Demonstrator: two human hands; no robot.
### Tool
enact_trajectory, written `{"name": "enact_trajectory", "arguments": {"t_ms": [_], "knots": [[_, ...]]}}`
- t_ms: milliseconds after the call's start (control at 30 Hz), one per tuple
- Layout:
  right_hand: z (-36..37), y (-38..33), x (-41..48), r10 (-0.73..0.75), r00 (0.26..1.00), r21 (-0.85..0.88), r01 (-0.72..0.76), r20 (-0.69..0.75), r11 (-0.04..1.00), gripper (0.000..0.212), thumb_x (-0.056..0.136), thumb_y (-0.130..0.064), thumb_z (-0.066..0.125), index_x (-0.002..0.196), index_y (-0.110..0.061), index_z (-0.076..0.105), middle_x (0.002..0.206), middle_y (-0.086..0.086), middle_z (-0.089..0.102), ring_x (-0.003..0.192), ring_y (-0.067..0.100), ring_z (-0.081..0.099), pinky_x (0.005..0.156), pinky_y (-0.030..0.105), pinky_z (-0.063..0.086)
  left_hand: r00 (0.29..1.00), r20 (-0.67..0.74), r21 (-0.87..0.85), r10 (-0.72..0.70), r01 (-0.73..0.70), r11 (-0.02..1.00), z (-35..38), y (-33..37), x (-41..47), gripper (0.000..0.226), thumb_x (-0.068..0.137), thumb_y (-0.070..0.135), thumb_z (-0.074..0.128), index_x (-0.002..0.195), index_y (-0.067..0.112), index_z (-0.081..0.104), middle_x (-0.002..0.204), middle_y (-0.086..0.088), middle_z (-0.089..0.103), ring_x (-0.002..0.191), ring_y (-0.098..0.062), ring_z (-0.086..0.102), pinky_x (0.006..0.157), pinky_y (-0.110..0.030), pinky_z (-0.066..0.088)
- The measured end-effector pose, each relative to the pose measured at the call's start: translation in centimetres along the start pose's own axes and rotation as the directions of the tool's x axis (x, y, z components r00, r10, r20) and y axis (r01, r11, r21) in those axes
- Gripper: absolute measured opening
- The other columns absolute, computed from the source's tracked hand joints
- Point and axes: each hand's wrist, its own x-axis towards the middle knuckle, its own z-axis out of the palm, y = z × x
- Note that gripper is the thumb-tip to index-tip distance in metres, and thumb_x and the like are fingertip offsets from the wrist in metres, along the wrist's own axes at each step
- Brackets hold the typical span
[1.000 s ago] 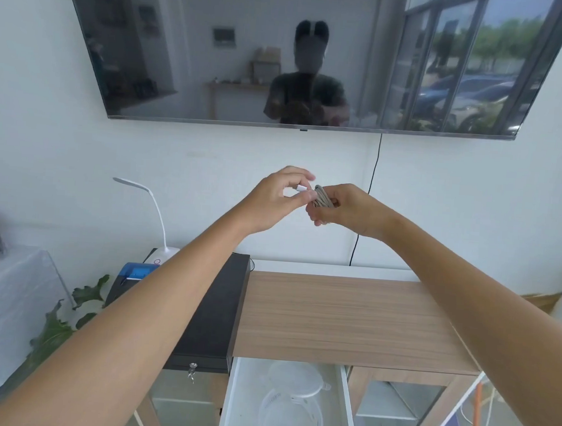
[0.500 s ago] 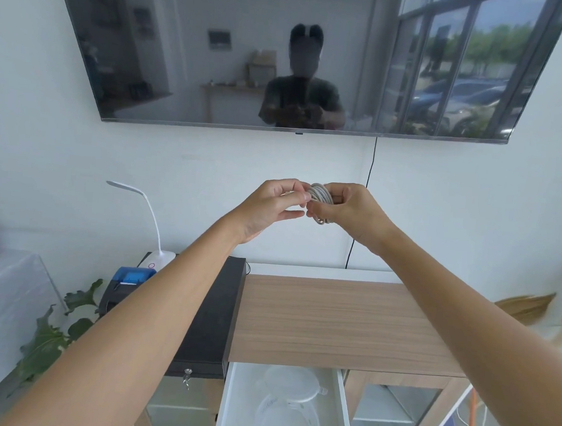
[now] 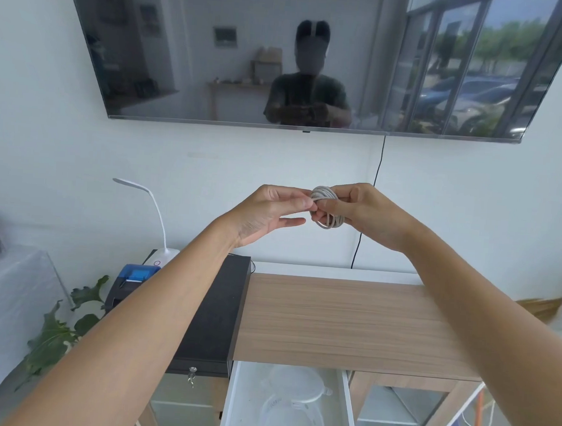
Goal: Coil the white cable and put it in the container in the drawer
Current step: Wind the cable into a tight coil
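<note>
Below my hands the drawer (image 3: 287,409) stands open, with the clear container (image 3: 291,420) inside it, empty as far as I can see. Up at chest height my right hand (image 3: 361,211) grips the white cable (image 3: 327,206), wound into a small bundle. My left hand (image 3: 266,211) pinches its near edge, lower fingers loose. Coiling looks nearly finished; lowering it into the container remains.

Bright, even daylight, soft shadows. TV screen (image 3: 284,53) glares with window reflections. Wide-angle bending at edges, forearms stretched. Right edge smeared, maybe motion blur. Container (image 3: 292,413) in drawer (image 3: 233,405) slightly soft.
</note>
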Motion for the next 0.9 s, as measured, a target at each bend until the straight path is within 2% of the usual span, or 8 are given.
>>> {"name": "enact_trajectory", "arguments": {"t_ms": [100, 167, 233, 333, 433, 533, 667, 900], "knots": [[-0.2, -0.2, 0.1, 0.016, 0.998, 0.05, -0.019, 0.054, 0.999, 0.031, 0.099, -0.022, 0.064, 0.1, 0.008, 0.072, 0.092, 0.01, 0.07, 0.09, 0.018, 0.064, 0.095, 0.039, 0.051, 1.0, 0.017, -0.027, -0.012, 0.012, 1.0, -0.2, -0.2, -0.1, 0.013, 0.095, 0.01, 0.066, 0.101, 0.001, 0.074, 0.122, -0.008, 0.068, 0.116, -0.024, 0.065, 0.099, -0.035, 0.052], [-0.1, -0.3, 0.2, 0.029, 0.996, 0.133, -0.04, 0.083, 0.99, 0.027, 0.098, -0.013, 0.062, 0.1, 0.012, 0.07, 0.088, 0.011, 0.066, 0.085, 0.017, 0.063, 0.089, 0.03, 0.053, 0.999, 0.031, -0.057, -0.02, 0.021, 0.998, -0.1, -0.2, 0.1, 0.011, 0.094, 0.007, 0.068, 0.083, 0.008, 0.067, 0.118, -0.013, 0.07, 0.114, -0.029, 0.065, 0.103, -0.04, 0.052], [0.0, -0.2, 0.4, 0.041, 0.993, 0.213, -0.064, 0.108, 0.975, 0.027, 0.097, -0.006, 0.057, 0.102, 0.02, 0.064, 0.087, 0.014, 0.062, 0.082, 0.018, 0.062, 0.088, 0.028, 0.053, 0.999, 0.033, -0.081, -0.006, 0.009, 0.997, 0.0, -0.3, 0.4, 0.038, 0.092, 0.003, 0.07, 0.07, 0.016, 0.041, 0.103, -0.014, 0.073, 0.103, -0.032, 0.069, 0.106, -0.046, 0.049], [0.1, 0.0, 0.6, 0.086, 0.99, 0.214, -0.109, 0.115, 0.971, 0.027, 0.096, -0.003, 0.056, 0.103, 0.022, 0.063, 0.09, 0.016, 0.063, 0.084, 0.018, 0.063, 0.09, 0.03, 0.053, 1.0, 0.0, -0.05, -0.014, 0.014, 0.999, 0.3, -0.2, 0.6, 0.022, 0.088, 0.001, 0.074, 0.088, 0.014, 0.056, 0.097, -0.012, 0.073, 0.093, -0.027, 0.072, 0.102, -0.043, 0.053], [0.0, 0.3, 0.8, 0.158, 0.986, 0.09, -0.162, 0.054, 0.983, 0.024, 0.097, -0.007, 0.062, 0.105, 0.013, 0.071, 0.096, 0.025, 0.069, 0.09, 0.023, 0.067, 0.098, 0.033, 0.053, 0.999, -0.036, 0.136, -0.009, 0.014, 0.991, 0.8, -0.3, 0.6, 0.029, 0.089, 0.004, 0.075, 0.116, 0.007, 0.066, 0.108, -0.019, 0.071, 0.103, -0.031, 0.071, 0.096, -0.042, 0.057], [0.2, 0.8, 1.0, 0.211, 0.977, -0.058, -0.212, -0.025, 0.976, 0.021, 0.093, -0.011, 0.068, 0.109, 0.001, 0.075, 0.112, 0.024, 0.074, 0.096, 0.023, 0.071, 0.106, 0.038, 0.052, 0.994, -0.087, 0.398, 0.062, -0.022, 0.917, 1.3, -0.8, 0.7, 0.024, 0.094, 0.006, 0.067, 0.118, 0.008, 0.07, 0.112, -0.021, 0.071, 0.104, -0.033, 0.07, 0.087, -0.042, 0.061], [0.6, 1.7, 1.2, 0.267, 0.963, -0.096, -0.27, -0.049, 0.958, 0.02, 0.09, -0.009, 0.072, 0.109, -0.002, 0.074, 0.107, 0.017, 0.077, 0.093, 0.017, 0.071, 0.103, 0.045, 0.055, 0.966, -0.218, 0.684, 0.138, 0.051, 0.728, 2.4, -1.8, 0.9, 0.019, 0.09, 0.007, 0.057, 0.098, 0.013, 0.073, 0.09, -0.01, 0.073, 0.073, -0.022, 0.075, 0.07, -0.044, 0.063], [0.7, 3.6, 1.7, 0.288, 0.955, -0.043, -0.291, -0.068, 0.956, 0.021, 0.089, -0.006, 0.074, 0.108, 0.0, 0.073, 0.096, 0.013, 0.078, 0.086, 0.016, 0.073, 0.096, 0.043, 0.059, 0.919, -0.328, 0.833, 0.22, 0.171, 0.527, 3.4, -3.4, 2.1, 0.017, 0.087, 0.002, 0.05, 0.082, 0.0, 0.067, 0.084, -0.016, 0.066, 0.07, -0.035, 0.071, 0.064, -0.047, 0.058]]}}
